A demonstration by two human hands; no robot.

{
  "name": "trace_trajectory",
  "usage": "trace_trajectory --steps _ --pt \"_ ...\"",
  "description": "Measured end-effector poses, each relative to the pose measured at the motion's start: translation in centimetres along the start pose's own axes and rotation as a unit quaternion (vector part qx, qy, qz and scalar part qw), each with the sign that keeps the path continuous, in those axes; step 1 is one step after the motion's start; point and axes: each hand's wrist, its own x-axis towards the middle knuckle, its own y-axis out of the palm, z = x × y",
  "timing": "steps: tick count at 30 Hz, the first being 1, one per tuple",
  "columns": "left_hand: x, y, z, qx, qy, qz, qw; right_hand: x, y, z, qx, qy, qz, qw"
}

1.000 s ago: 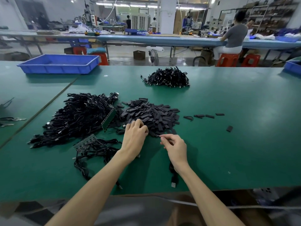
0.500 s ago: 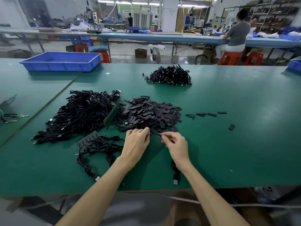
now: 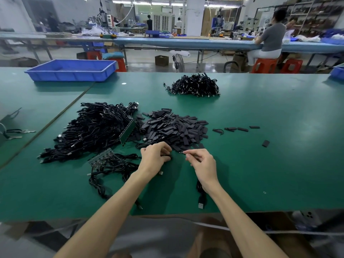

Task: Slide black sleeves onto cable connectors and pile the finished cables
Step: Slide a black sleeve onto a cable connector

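Observation:
A heap of flat black sleeves [image 3: 175, 127] lies in the middle of the green table [image 3: 270, 164]. My left hand [image 3: 155, 157] sits at the heap's near edge with fingers curled around a black sleeve. My right hand [image 3: 202, 162] pinches the thin connector end of a black cable [image 3: 201, 196], whose USB plug trails toward the table's front edge. The connector tip points left at my left hand, a small gap apart. A big tangle of black cables [image 3: 93, 129] lies to the left. A smaller pile of cables [image 3: 195, 85] sits farther back.
A blue tray [image 3: 72, 70] stands at the back left. Small green circuit boards [image 3: 101, 156] lie among loose cables near my left forearm. A few stray sleeves [image 3: 236, 129] lie to the right of the heap. A person sits at the far bench.
My left hand has drawn back from the sleeve heap toward me with a sleeve in its fingers. My right hand has kept its pinch on the cable end, barely moving.

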Motion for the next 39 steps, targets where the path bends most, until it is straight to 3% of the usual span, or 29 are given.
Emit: trace_trajectory --steps 4,7,10,12,18,28,39 --pt "-0.4 0.2 -0.1 -0.041 0.006 -0.03 0.999 -0.1 -0.1 0.0 -0.006 -0.005 -0.002 1.0" --pt "-1.0 0.5 -0.1 -0.148 0.014 -0.036 0.988 0.0 -0.1 -0.2 0.0 -0.003 -0.001 1.0" --pt "-1.7 0.6 0.1 -0.337 -0.01 -0.003 0.941 0.0 -0.1 -0.4 0.019 0.007 -0.002 1.0" --pt "-2.1 0.7 0.3 -0.373 -0.02 0.017 0.927 0.0 -0.1 -0.4 0.027 0.01 -0.004 1.0" --pt "-2.3 0.9 0.4 -0.253 -0.017 0.027 0.967 -0.2 0.1 -0.2 0.038 0.011 0.025 0.999" --pt "-2.5 1.8 0.8 -0.194 0.008 0.003 0.981 -0.1 -0.1 -0.3 0.052 0.006 0.056 0.997" --pt "-2.9 2.1 1.0 -0.273 -0.005 -0.041 0.961 0.1 -0.3 -0.5 0.086 0.008 0.083 0.993"
